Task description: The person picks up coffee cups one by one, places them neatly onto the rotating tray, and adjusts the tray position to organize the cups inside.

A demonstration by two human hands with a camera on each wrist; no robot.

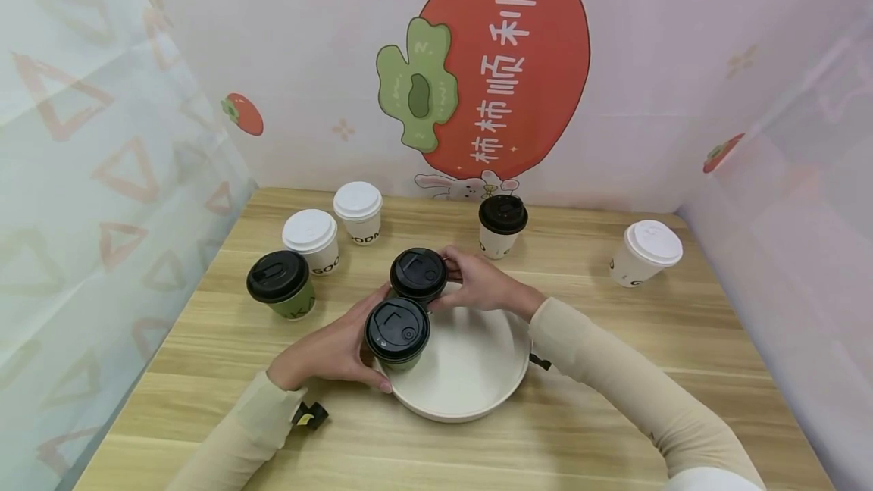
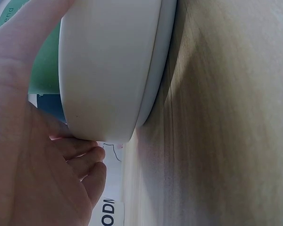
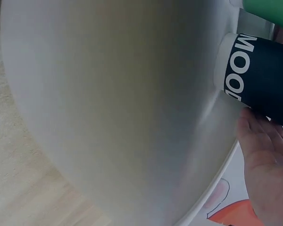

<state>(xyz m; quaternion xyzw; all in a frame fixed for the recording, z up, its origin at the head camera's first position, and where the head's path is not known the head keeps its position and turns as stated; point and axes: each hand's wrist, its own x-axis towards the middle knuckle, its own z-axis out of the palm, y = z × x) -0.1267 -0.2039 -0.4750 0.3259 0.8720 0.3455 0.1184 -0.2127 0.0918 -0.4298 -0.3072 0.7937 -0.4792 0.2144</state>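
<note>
Near the middle of the table sits a round white tray (image 1: 464, 370) with a raised rim. My left hand (image 1: 334, 351) holds its left side, thumb along the near rim and fingers curled at the far side. Beside that palm, a green paper cup with a black lid (image 1: 398, 330) stands on the tray. Just behind it is a dark blue paper cup (image 3: 259, 77) with white lettering and a black lid. My right hand (image 1: 480, 283) grips this dark cup near the tray's far rim, fingers at its far side and thumb in front.
Left of the tray stand another green cup (image 1: 280, 286) with a black lid and two white cups, one nearer (image 1: 311, 239) and one farther (image 1: 358, 211). Behind it is a black-lidded white cup (image 1: 501, 226). Another white cup (image 1: 644, 252) stands far right. Printed cloth walls border the table.
</note>
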